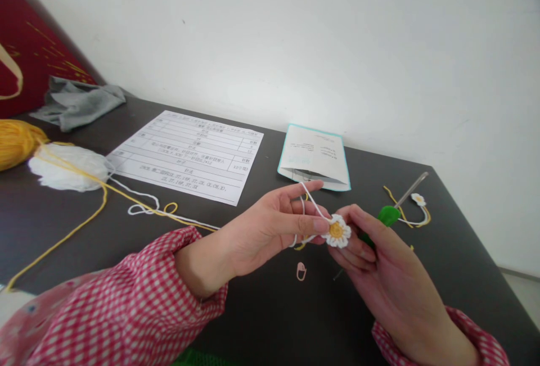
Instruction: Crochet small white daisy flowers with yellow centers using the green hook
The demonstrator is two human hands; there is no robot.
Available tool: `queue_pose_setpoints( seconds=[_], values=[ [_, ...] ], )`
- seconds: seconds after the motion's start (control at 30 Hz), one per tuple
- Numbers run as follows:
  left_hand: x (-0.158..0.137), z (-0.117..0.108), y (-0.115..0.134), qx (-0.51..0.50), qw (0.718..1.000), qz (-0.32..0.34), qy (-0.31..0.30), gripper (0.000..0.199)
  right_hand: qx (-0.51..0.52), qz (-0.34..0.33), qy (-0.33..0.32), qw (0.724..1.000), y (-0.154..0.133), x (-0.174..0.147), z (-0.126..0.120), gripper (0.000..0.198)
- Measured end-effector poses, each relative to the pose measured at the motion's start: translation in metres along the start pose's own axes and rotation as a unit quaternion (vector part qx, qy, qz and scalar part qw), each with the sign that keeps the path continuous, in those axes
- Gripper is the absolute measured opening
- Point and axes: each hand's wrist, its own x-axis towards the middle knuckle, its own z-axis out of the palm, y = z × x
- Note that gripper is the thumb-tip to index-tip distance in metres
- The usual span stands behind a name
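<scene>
Between the thumb and fingers of my left hand (274,225) is the edge of a small crocheted flower (337,231), white petals round a yellow centre. White yarn (314,200) runs from the flower up over the raised left index finger, with more strands looped about the other fingers. My right hand (388,265) is closed round a green-handled crochet hook (388,216), its metal shaft pointing up and to the right. The right fingertips touch the flower's right side; part of the handle is hidden in the palm. Below the flower lies a pink stitch marker (301,271).
White (70,166) and yellow yarn balls (19,144) sit at the left, strands trailing across the dark table (261,310). Behind are a printed sheet (185,158), a blue-edged packet (314,155), grey cloth (80,102) and a red bag (37,51). Another small flower (418,199) lies right.
</scene>
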Motion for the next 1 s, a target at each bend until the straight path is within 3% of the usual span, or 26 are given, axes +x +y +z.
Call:
queue_pose_setpoints(
  seconds=[0.4, 0.57, 0.8, 1.0],
  values=[
    [-0.0022, 0.0046, -0.0018, 0.046, 0.995, 0.086, 0.017, 0.086, -0.174, -0.117, 0.083, 0.974, -0.0040, -0.0050, 0.0003, 0.028],
    [-0.0011, 0.0082, -0.0010, 0.046, 0.992, 0.112, 0.042, 0.093, -0.211, -0.108, 0.063, 0.969, -0.0022, -0.0062, -0.0025, 0.020],
    [0.0002, 0.0073, -0.0033, 0.063, 0.984, 0.142, 0.089, 0.059, -0.149, -0.048, 0.042, 0.987, -0.0055, -0.0068, 0.0016, 0.021],
    [0.0003, 0.0062, -0.0038, 0.087, 0.976, 0.156, 0.125, 0.062, -0.114, 0.001, 0.021, 0.993, -0.0063, -0.0053, 0.0030, 0.019]
  ],
)
